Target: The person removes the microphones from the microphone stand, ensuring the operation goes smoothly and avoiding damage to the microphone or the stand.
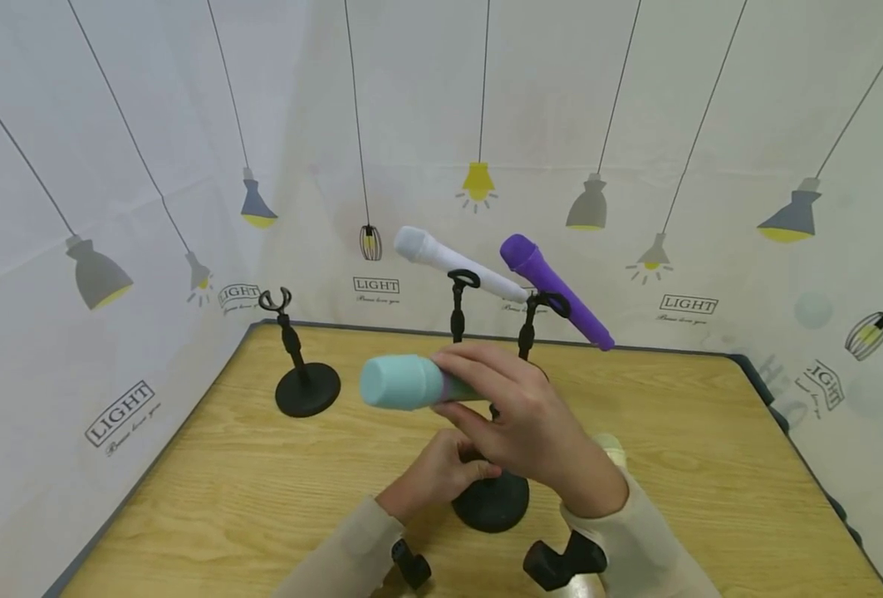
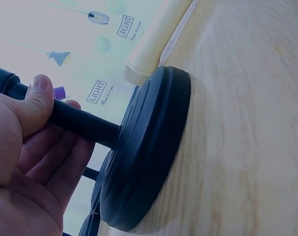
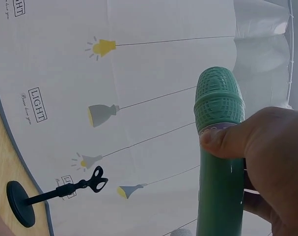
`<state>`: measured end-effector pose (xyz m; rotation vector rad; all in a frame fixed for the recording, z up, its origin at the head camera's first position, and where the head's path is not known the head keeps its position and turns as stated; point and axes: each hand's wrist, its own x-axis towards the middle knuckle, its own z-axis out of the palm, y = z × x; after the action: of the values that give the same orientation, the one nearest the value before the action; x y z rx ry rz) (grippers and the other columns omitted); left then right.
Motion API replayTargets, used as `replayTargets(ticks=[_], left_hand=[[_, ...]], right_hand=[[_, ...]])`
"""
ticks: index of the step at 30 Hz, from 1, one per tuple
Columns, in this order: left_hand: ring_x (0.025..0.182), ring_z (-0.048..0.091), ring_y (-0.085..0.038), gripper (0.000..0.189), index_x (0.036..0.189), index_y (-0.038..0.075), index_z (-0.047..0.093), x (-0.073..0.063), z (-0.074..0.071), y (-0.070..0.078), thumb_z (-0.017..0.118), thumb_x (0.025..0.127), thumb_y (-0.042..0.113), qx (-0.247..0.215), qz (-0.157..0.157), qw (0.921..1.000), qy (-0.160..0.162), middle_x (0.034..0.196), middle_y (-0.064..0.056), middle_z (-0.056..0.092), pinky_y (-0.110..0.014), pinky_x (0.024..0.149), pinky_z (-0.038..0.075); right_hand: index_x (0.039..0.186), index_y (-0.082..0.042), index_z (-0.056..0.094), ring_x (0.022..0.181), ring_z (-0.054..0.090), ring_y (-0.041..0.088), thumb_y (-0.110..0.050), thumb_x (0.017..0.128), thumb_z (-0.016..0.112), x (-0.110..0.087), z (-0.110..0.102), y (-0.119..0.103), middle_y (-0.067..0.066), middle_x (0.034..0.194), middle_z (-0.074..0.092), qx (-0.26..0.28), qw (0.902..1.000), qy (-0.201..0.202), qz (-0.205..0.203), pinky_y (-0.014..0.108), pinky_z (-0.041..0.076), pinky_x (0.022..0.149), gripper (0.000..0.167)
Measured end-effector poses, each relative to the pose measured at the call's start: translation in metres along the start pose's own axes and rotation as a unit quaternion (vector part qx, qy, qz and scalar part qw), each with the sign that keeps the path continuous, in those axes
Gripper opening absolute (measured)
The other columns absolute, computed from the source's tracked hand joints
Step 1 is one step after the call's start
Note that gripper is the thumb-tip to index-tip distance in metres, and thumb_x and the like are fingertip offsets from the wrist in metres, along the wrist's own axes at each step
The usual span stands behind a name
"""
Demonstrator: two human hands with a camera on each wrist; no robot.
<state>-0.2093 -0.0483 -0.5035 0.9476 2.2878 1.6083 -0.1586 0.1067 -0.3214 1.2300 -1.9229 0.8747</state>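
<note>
My right hand (image 1: pixel 527 419) grips a mint-green microphone (image 1: pixel 399 384) just below its head, which points left in the head view. In the right wrist view the thumb presses along the collar of this microphone (image 3: pixel 220 177). Lower down, my left hand (image 1: pixel 437 473) holds the stem of a black microphone stand (image 1: pixel 492 505). The left wrist view shows thumb and fingers around that stem (image 2: pixel 87 127), above the round base (image 2: pixel 151 152) on the table. The stand's top is hidden behind my right hand in the head view.
A white microphone (image 1: pixel 463 264) and a purple microphone (image 1: pixel 556 291) rest tilted on stands behind. At back left stands a bare black stand (image 1: pixel 306 389). A cream microphone (image 2: pixel 156 44) lies right of the held stand on the wooden table (image 1: pixel 262 490). Printed cloth walls surround it.
</note>
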Motion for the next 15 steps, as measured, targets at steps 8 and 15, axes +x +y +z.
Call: replayTargets(ticks=[8,15], left_hand=[[0.100,0.071,-0.001,0.022,0.124,0.009,0.077,0.0017,-0.0001,-0.0024,0.075,0.102,0.007,-0.013,0.004,0.9999,-0.004,0.119,-0.008,0.081,-0.024,0.089,0.060],[0.110,0.067,-0.007,0.038,0.141,0.013,0.065,0.0010,0.0002,-0.0027,0.073,0.104,0.010,-0.009,0.022,0.9997,0.002,0.128,-0.006,0.074,-0.026,0.097,0.058]], right_hand=[[0.127,0.004,0.073,0.109,0.077,0.030,0.001,0.082,0.092,0.0029,0.0016,-0.0009,0.017,0.123,0.075,-0.002,0.9999,-0.003,-0.010,0.042,0.066,0.095,0.049],[0.127,0.004,0.073,0.108,0.075,0.029,-0.001,0.082,0.093,0.0065,0.0039,-0.0018,0.017,0.120,0.075,-0.007,0.9995,-0.002,-0.030,0.041,0.065,0.095,0.050]])
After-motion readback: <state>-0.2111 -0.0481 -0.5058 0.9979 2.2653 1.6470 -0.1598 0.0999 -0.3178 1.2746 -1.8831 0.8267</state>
